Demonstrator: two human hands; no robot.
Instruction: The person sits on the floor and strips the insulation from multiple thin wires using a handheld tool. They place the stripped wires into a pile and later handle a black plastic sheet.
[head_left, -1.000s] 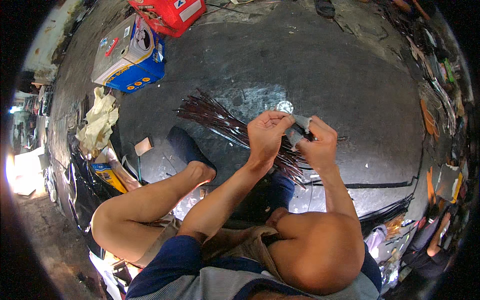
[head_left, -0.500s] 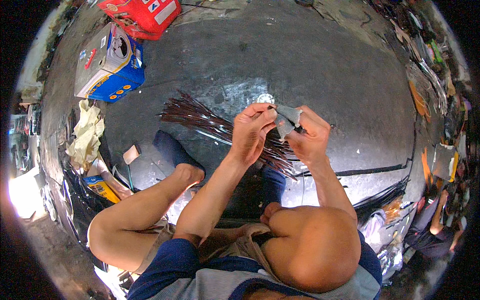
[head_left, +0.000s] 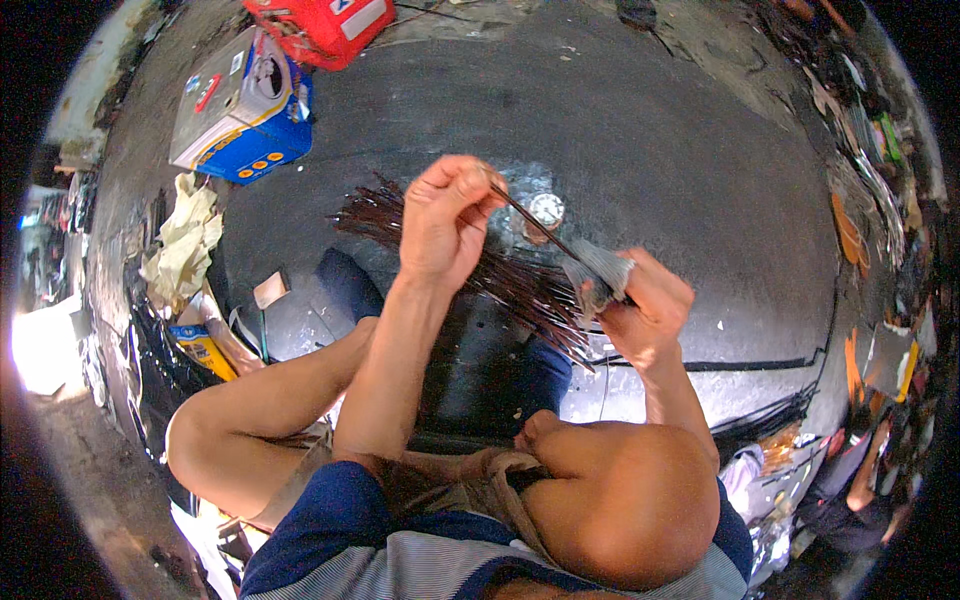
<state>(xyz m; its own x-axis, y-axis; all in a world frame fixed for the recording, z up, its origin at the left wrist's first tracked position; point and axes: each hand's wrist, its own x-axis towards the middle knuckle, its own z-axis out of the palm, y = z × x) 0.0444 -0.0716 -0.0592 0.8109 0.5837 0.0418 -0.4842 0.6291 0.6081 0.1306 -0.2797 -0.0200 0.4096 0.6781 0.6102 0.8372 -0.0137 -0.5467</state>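
head shows left hand [head_left: 440, 225] ahead of right hand [head_left: 648, 308].

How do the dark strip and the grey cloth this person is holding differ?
The strip is thin and nearly straight, while the cloth is broader and crumpled. The strip looks dark, almost black; the cloth is pale grey. The left hand pinches one end of the strip, whereas the right hand holds the cloth. Both are held up off the floor, and they appear to meet near the right hand.
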